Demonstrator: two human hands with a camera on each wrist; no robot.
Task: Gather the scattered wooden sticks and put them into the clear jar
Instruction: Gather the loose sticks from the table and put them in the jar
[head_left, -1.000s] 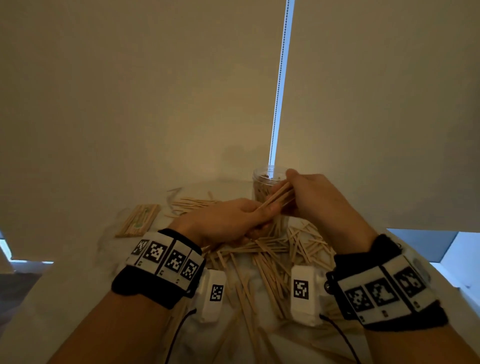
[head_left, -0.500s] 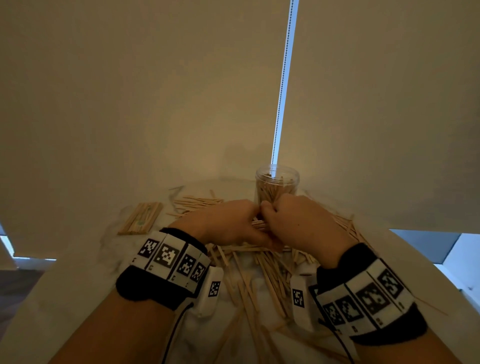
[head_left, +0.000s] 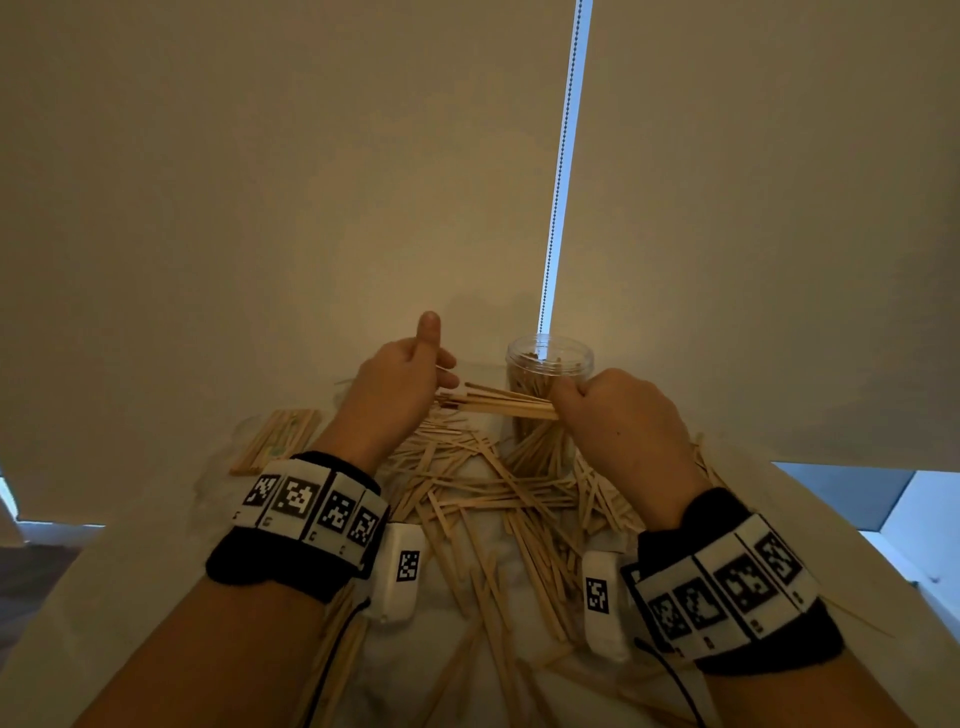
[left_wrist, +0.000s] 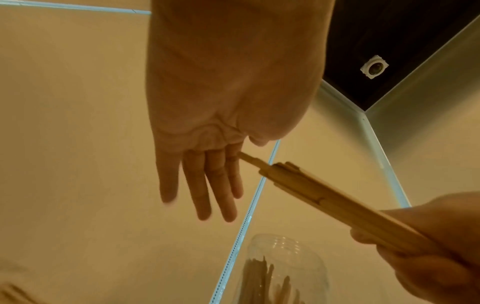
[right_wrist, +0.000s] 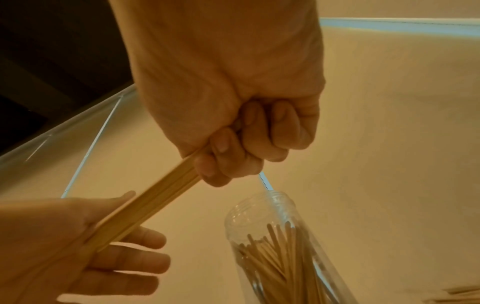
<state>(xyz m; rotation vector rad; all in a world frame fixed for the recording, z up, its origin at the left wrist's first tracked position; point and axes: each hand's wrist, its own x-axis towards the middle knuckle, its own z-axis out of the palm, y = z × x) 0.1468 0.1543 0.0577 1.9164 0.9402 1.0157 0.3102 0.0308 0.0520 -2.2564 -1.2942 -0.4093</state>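
Note:
A clear jar (head_left: 549, 358) (right_wrist: 270, 224) (left_wrist: 283, 267) stands upright at the back of the table, partly filled with wooden sticks. My right hand (head_left: 608, 410) (right_wrist: 241, 144) grips one end of a bundle of sticks (head_left: 498, 404) (right_wrist: 155, 203) (left_wrist: 324, 197), held level just in front of the jar. My left hand (head_left: 410, 374) (left_wrist: 205, 176) is flat and straight-fingered, thumb up, with its palm against the bundle's free ends. Several loose sticks (head_left: 493, 499) lie scattered on the table below both hands.
A tidy stack of sticks (head_left: 278, 439) lies at the left of the white table (head_left: 156, 545). A pale roller blind with a bead chain (head_left: 561, 171) hangs right behind the jar. The table edge runs along the right side.
My hands, which were clasped together low over the pile, have lifted and parted. The left hand has opened flat against the stick ends; the right holds the bundle level by the jar.

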